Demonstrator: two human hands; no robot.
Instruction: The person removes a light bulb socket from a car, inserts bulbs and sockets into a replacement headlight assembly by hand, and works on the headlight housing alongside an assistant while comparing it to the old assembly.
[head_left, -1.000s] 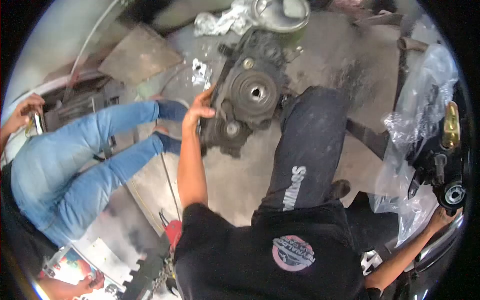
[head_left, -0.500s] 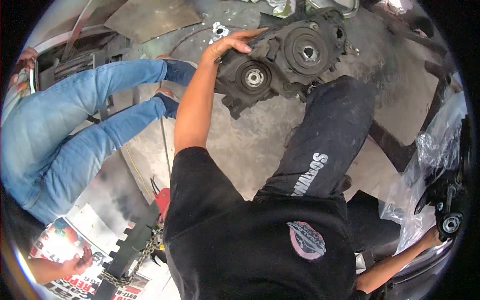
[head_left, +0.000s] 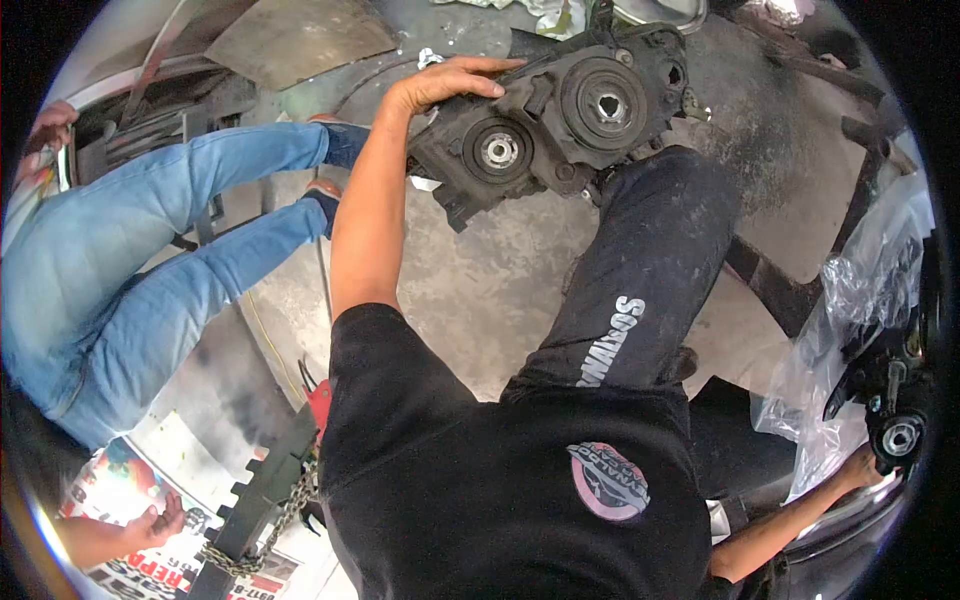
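Note:
My left hand (head_left: 445, 85) grips the upper left edge of a dusty dark housing (head_left: 545, 125), its fingers stretched along the rim. Two round recesses with metal centres show on the housing, which is tilted above my knee. Far to the right, my right hand (head_left: 862, 470) holds the lower end of a glossy black unit (head_left: 885, 400) with a round metal-centred socket. Most of the right fingers are hidden behind that unit. Clear plastic wrap (head_left: 850, 290) hangs beside it.
A person in blue jeans (head_left: 150, 200) is close on the left, with a hand (head_left: 155, 525) at the lower left. A chain (head_left: 285, 515) lies by a notched dark bar (head_left: 250, 500). A flat board (head_left: 300, 40) lies at the upper left.
Since the earliest frame, the dusty housing has turned towards level and sits further right and higher in view, my left hand with it. The black unit appears lower. The view has shifted.

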